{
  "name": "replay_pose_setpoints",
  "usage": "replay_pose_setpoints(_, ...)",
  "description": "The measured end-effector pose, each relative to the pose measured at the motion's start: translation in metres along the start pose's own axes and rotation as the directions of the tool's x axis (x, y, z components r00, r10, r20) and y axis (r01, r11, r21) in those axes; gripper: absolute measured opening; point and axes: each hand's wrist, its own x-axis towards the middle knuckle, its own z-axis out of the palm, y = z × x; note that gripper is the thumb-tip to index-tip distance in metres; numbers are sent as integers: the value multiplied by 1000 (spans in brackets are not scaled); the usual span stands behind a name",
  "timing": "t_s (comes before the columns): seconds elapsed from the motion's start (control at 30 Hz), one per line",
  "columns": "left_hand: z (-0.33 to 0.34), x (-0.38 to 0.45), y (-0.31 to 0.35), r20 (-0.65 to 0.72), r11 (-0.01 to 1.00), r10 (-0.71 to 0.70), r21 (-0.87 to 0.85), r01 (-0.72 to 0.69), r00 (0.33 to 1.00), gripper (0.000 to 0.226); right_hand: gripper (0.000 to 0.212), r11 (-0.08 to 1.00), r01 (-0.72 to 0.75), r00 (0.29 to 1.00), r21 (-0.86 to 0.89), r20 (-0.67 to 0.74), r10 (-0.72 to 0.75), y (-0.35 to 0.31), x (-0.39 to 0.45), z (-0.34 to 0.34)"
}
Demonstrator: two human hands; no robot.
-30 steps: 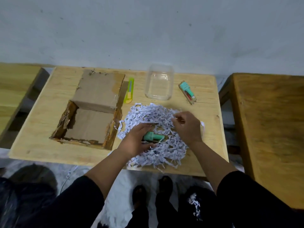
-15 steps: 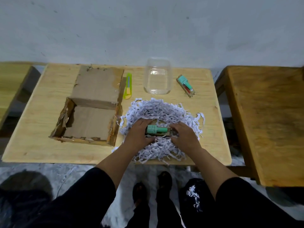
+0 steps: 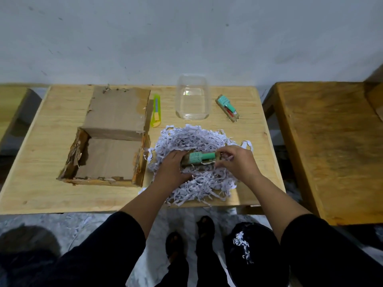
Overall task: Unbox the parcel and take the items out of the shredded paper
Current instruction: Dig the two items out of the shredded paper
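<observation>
Both hands, left (image 3: 173, 162) and right (image 3: 236, 160), grasp the teal item (image 3: 200, 158) over the shreds (image 3: 199, 183). Strands clinging underneath could trail out and spill off the table (image 3: 41, 195) edge at 6 o'clock.

We see a pale wooden worktop (image 3: 41, 195) against the wall. Toward its left edge lies the opened cardboard box (image 3: 107, 160), flap folded back toward the far edge. Along that far edge, left to right: a yellow-green utility knife (image 3: 156, 110) just beside the flap, a clear plastic container (image 3: 192, 98), a teal carded item (image 3: 227, 108). The shredded paper (image 3: 196, 177) heaps at the near right, reaching the near edge.
</observation>
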Motion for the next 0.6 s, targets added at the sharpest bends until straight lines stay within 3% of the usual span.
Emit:
replay_pose_setpoints(0.17,-2,-1,1,22,1000,-17,6,16,1000,83,30,965,-125,983,231,-102,152,8,-7,-7)
replay_pose_setpoints(0.33,-2,-1,3,18,1000,-24,19,24,1000,82,21,924,-161,974,346,-97,206,17,-21,-3)
replay_pose_setpoints(0.53,-1,-1,3,19,999,-30,36,30,999,82,55,957,-172,981,234,-52,189,23,-21,4)
replay_pose_setpoints(0.6,-1,-1,2,16,999,-31,26,31,999,80,48,985,-127,989,120,-67,135,21,-18,4)
